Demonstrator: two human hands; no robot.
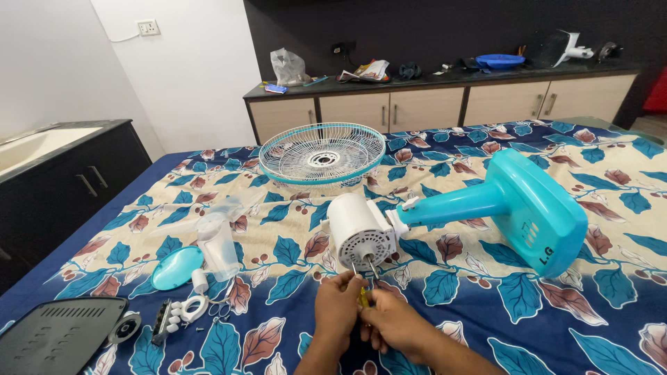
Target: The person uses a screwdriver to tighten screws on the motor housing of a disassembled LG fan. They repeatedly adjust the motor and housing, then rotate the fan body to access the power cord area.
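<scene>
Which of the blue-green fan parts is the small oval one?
The oval cap, lying left beside the clear blades. The base is big and boxy; the round guard is mostly white wire.

Brightness: even, bright indoor light, source out of frame.
Shadows: soft and short under the white cylindrical fan motor [360, 231].
Glare: mild sheen on the glossy turquoise plastic fan base [538, 208].
Focus: sharp centre; both hands [338, 305] [396, 325] slightly soft, possibly motion blur.
Distortion: wide-angle bowing at edges.
</scene>
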